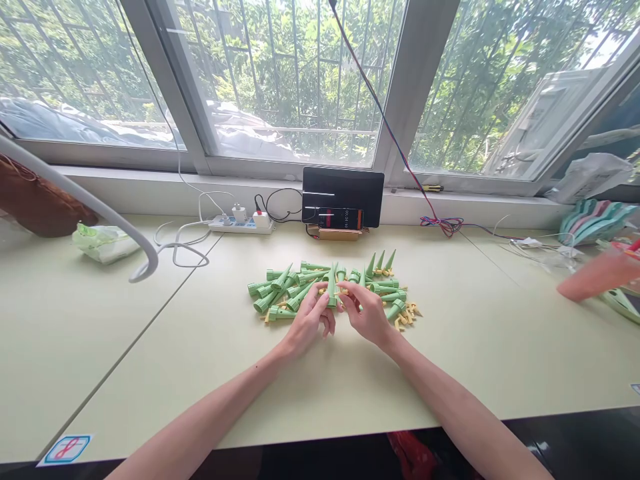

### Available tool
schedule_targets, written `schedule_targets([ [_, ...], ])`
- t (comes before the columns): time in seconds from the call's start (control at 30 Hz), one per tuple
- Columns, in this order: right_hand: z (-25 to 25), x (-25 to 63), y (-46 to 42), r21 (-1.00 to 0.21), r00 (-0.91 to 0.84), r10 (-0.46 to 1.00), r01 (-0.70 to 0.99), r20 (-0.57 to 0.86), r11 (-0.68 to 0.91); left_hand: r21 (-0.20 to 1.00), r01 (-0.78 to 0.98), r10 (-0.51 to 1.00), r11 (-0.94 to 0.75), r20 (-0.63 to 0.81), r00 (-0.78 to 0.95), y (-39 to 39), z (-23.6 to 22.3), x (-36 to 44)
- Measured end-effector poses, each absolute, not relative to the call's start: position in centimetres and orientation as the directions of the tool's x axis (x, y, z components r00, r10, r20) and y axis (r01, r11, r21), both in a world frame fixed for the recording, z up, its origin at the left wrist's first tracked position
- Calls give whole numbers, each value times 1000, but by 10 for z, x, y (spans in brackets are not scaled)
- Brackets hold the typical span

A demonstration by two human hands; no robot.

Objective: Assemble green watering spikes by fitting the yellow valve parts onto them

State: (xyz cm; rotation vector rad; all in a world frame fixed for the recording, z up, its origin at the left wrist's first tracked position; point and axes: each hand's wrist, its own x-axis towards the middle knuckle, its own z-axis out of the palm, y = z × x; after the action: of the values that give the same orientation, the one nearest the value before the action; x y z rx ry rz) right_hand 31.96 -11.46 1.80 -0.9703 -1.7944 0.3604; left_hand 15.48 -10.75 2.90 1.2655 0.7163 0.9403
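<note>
A green cone (331, 288) sits in the left grip (309, 319).

**Three Green Spikes (381, 260) Stood in a Row**

At the centre were two hands, one left hand (309, 315) and one right hand (369, 312), with one held spike (331, 288). More than a dozen other spikes (283, 277) overlapped too much for exact counting, as did the yellow pieces (414, 310). Upper centre had one tablet (345, 183) and one phone (344, 219); left of them, one power strip (243, 229).
</note>
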Motion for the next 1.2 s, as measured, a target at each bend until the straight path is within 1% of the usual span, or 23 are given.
schedule_targets([
  [0.43, 13, 322, -111, -616, -131, 762, 509, 635, 601, 989, -125, 893, -85, 131, 431, -109, 29, 157],
  [0.7, 12, 323, -110, -623, -121, 768, 512, 630, 591, 984, -62, 883, -165, 175, 435, -108, 22, 156],
  [1.03, 14, 324, -111, -634, -142, 782, 505, 607, 585, 980, -38, 882, -193, 191, 431, -109, 21, 157],
  [1.2, 14, 323, -111, -634, -134, 777, 500, 615, 589, 982, -8, 888, -189, 174, 427, -109, 20, 156],
])
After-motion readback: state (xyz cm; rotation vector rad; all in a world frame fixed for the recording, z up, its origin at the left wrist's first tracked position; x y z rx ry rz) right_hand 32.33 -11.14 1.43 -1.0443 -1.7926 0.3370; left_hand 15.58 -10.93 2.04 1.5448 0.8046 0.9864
